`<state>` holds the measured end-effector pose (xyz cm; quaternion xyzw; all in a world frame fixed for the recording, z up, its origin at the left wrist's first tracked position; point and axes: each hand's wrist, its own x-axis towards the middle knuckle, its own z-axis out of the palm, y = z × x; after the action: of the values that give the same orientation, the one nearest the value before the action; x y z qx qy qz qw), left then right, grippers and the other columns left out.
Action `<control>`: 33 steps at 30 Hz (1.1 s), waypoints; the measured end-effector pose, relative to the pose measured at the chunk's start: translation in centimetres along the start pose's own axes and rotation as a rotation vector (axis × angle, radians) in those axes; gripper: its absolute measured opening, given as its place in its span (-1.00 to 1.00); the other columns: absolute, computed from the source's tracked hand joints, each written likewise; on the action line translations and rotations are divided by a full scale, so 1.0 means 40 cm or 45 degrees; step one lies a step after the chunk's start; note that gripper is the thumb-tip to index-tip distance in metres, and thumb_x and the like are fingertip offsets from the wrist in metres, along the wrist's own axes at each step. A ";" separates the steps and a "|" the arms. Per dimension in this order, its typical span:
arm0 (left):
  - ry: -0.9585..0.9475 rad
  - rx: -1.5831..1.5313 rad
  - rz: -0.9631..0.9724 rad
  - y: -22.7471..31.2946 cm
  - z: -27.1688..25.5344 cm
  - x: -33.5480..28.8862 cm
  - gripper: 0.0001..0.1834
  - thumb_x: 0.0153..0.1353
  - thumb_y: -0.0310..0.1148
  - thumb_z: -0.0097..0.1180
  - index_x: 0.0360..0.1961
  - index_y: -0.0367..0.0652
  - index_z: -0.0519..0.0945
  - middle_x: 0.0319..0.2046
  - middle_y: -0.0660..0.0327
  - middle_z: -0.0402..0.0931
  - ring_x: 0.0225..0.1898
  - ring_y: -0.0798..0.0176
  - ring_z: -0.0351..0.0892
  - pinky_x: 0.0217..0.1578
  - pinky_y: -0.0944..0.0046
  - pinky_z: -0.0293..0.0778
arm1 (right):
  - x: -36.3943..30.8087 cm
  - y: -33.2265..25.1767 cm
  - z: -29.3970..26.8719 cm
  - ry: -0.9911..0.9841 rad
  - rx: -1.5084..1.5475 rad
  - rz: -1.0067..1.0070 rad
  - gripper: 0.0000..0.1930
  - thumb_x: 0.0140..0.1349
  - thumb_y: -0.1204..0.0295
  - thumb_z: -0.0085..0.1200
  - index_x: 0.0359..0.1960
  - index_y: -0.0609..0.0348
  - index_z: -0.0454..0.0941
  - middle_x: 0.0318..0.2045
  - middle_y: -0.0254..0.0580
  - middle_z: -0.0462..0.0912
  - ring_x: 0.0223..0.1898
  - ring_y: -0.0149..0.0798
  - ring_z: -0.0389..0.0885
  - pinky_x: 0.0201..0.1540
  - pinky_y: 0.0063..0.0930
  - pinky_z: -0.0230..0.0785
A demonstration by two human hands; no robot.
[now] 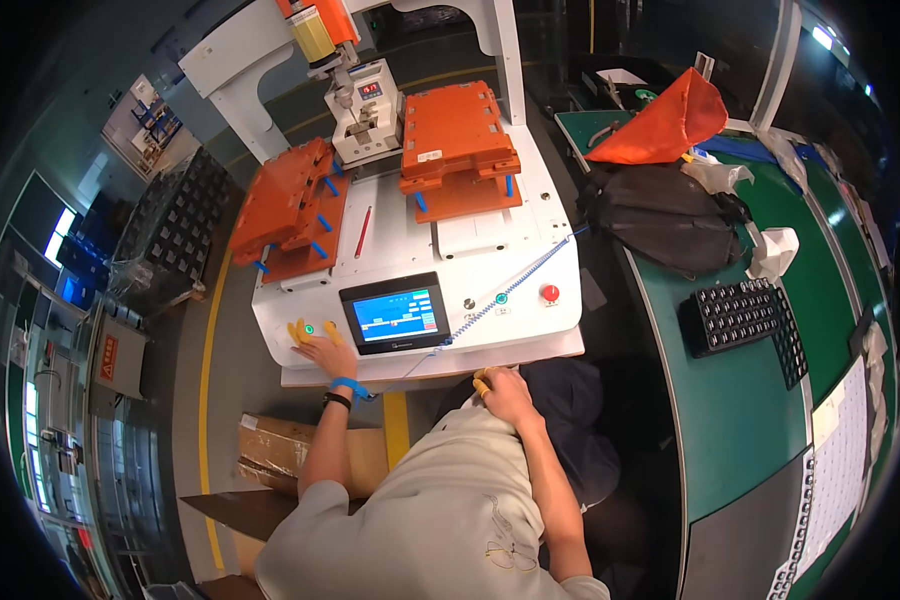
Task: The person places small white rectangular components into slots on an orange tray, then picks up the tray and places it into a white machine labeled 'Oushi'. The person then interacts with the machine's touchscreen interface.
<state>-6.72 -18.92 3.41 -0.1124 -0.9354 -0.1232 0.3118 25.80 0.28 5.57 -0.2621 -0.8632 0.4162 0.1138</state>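
My left hand [327, 355] reaches to the front panel of a white bench machine [530, 325]. Yellow finger cots cover some of its fingertips, and the fingers are spread around a green-lit button [309, 329]; actual contact is hard to tell. A blue wrist strap [348, 386] and a dark band circle that wrist. My right hand [508, 396] rests on my lap by the machine's front edge, fingers loosely bent, with yellow cots and nothing visible held. Two orange fixtures, a left one [288, 200] and a right one [457, 130], stand on the machine bed.
A touchscreen [397, 312], a red stop button [550, 293] and a blue coiled cord [510, 285] are on the front. The screwdriving head [342, 85] hangs behind. On the right, a green bench [730, 400] holds a black bag [665, 215] and black tray [735, 315]. Cardboard boxes [275, 445] lie lower left.
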 end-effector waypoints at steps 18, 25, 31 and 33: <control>-0.150 -0.629 0.043 -0.008 -0.069 -0.036 -0.37 0.48 -0.26 -0.07 0.32 -0.55 0.08 0.33 -0.45 0.06 0.36 -0.43 0.10 0.38 -0.13 0.08 | -0.005 -0.004 -0.031 -0.039 0.104 0.041 -0.74 0.28 0.29 0.13 -0.17 0.22 0.67 -0.16 0.12 0.69 -0.02 0.13 0.60 0.10 -0.07 0.37; -0.205 -0.653 0.065 -0.013 -0.045 -0.058 -0.35 0.48 -0.25 -0.10 0.34 -0.61 0.04 0.36 -0.46 0.01 0.41 -0.41 0.02 0.44 -0.11 -0.04 | -0.001 0.016 -0.030 -0.026 0.098 0.011 -0.74 0.29 0.30 0.12 -0.15 0.22 0.67 -0.17 0.12 0.70 -0.05 0.15 0.62 0.07 -0.07 0.41; -0.250 -0.244 0.073 -0.145 0.056 -0.059 -0.32 0.45 -0.29 -0.09 0.32 -0.69 0.03 0.34 -0.51 0.01 0.41 -0.43 0.00 0.45 -0.10 -0.05 | 0.005 0.012 -0.012 -0.079 0.141 0.008 -0.74 0.27 0.31 0.13 -0.13 0.22 0.67 -0.15 0.11 0.69 -0.02 0.15 0.61 0.09 -0.07 0.40; -0.238 -0.258 0.079 -0.157 0.065 -0.046 -0.32 0.44 -0.30 -0.08 0.32 -0.69 0.03 0.33 -0.52 0.01 0.40 -0.45 0.01 0.45 -0.10 -0.05 | 0.007 0.015 -0.008 -0.069 0.129 -0.002 -0.73 0.27 0.31 0.13 -0.13 0.22 0.67 -0.15 0.12 0.69 -0.01 0.14 0.60 0.10 -0.08 0.39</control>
<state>-8.51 -24.31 -0.74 -0.1833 -0.9391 -0.1964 0.2142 25.92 0.93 5.30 -0.2440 -0.8441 0.4660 0.1039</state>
